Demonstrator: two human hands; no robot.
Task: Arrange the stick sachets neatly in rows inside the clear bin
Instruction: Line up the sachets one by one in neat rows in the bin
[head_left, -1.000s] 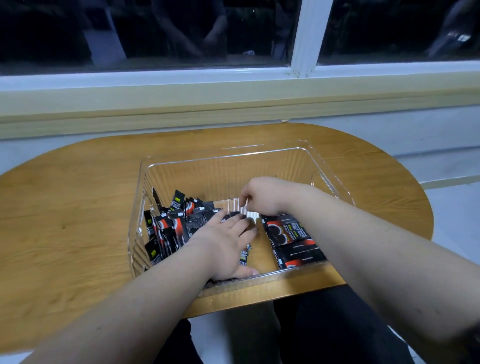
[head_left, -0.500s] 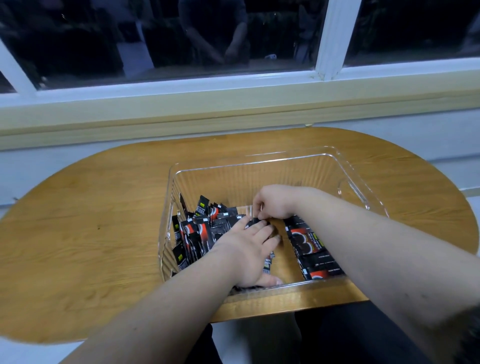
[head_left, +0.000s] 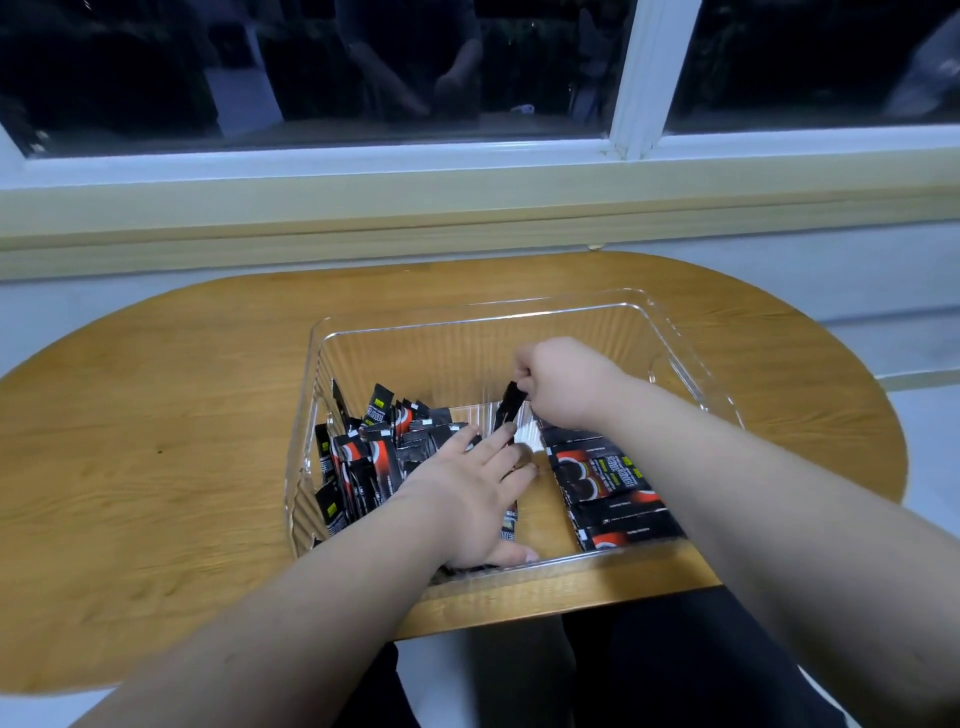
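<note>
A clear bin (head_left: 691, 374) stands on the wooden table. A loose heap of black and red stick sachets (head_left: 371, 462) fills its left side. Several sachets (head_left: 602, 483) lie flat in a row along the right side. My left hand (head_left: 467, 499) lies flat with straight fingers on the sachets in the middle, near the front wall. My right hand (head_left: 561, 382) is raised above the bin floor and pinches the top end of one black sachet (head_left: 510, 408), which hangs tilted below its fingers.
The oval wooden table (head_left: 156, 441) ends just in front of the bin. Behind it runs a window sill (head_left: 467, 208) under a dark window. My dark trouser legs show below the table edge.
My right hand has risen from the bin floor, lifting one sachet by its end. My left hand stays flat on the middle sachets. The camera view has shifted slightly.
</note>
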